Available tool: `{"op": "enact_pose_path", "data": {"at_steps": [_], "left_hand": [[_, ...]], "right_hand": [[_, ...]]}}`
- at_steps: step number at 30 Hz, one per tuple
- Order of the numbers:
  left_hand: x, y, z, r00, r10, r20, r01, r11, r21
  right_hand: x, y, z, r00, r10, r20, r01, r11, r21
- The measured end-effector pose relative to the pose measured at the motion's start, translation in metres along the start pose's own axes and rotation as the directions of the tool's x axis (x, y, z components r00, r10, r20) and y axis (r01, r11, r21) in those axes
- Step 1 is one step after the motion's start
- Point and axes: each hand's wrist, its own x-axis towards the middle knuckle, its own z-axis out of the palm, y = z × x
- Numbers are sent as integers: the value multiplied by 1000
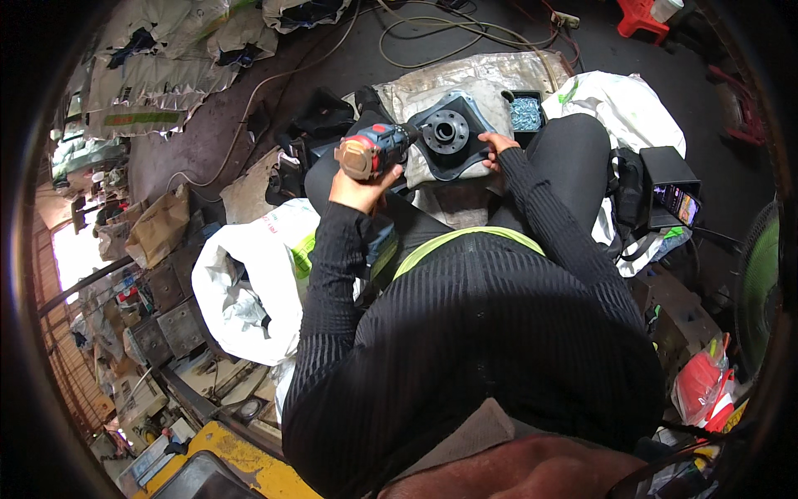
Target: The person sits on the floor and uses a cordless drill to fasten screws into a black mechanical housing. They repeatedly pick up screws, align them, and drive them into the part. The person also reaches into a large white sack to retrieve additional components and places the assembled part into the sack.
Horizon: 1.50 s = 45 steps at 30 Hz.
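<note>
My left hand [359, 190] is closed round the grip of a red and blue cordless drill [376, 150]. The drill's front end points right, close to a round grey metal flange [445, 131] with a ring of holes and a raised hub. This flange sits in the middle of a dark, roughly square part [449, 169] with drawn-out corners, lying on a pale cloth between my legs. At the right edge of that part is my right hand [499, 150], its fingers curled together. Whatever they may pinch is too small to make out.
A black box of small silvery screws [525, 115] stands just past my right hand. White sacks [249, 291] lie on both sides of me. To the right are a lit screen [677, 202] and a green fan [761, 291]. Cables [432, 40] loop across the floor ahead.
</note>
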Motion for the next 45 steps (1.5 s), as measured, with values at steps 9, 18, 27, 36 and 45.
{"op": "enact_pose_path", "data": {"at_steps": [9,18,27,36,45], "left_hand": [[44,-37,17,991,-12,131,19,999,-46],[51,-30,16,987,-2,159,-4,999,43],[59,-24,12,980,-1,200,51,968,-245],[59,-19,11,972,-93,218,116,989,-94],[71,-28,18,967,-50,249,66,996,-57]], "right_hand": [[41,-5,23,925,-355,136,380,881,-283],[24,-17,32,881,-408,241,410,911,45],[4,-18,43,898,-410,159,406,912,56],[4,-11,42,907,-392,152,381,919,97],[39,-1,40,883,-448,139,456,890,-30]]}}
